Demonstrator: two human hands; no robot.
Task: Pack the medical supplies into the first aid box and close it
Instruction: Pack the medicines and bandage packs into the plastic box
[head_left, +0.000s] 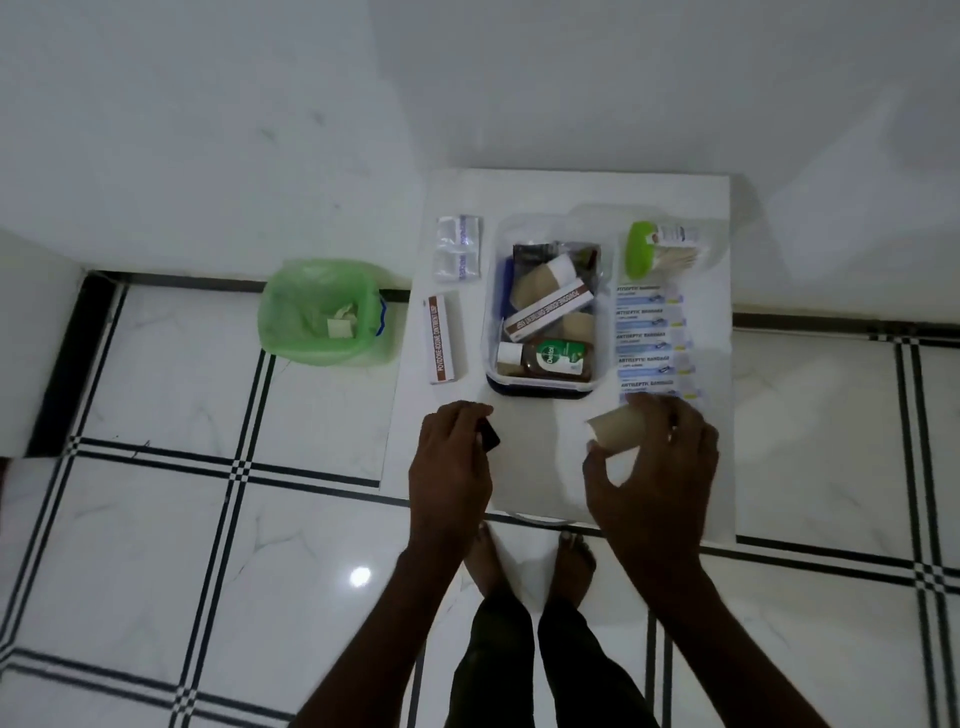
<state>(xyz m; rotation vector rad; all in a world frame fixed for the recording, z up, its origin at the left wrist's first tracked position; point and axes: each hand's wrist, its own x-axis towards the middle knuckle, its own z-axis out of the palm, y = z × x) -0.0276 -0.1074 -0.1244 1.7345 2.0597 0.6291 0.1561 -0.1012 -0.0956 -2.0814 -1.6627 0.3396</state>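
Note:
An open clear first aid box (543, 387) with a blue base stands on a white table (571, 192). Inside lie a Dettol bottle (550, 358), an ointment carton (548, 309) and beige bandage rolls. My right hand (654, 467) grips a beige bandage roll (615, 428) just in front of the box. My left hand (452, 457) is closed on a small black object (488, 439) near the box's front left corner. A second ointment carton (440, 338) and gauze packets (458, 248) lie left of the box. Antiseptic bandage strips (652, 340) lie to its right.
A green-capped pack of swabs (657, 252) with a small bottle sits at the table's back right. A bin lined with a green bag (324, 312) stands on the tiled floor left of the table. My bare feet are below the table's front edge.

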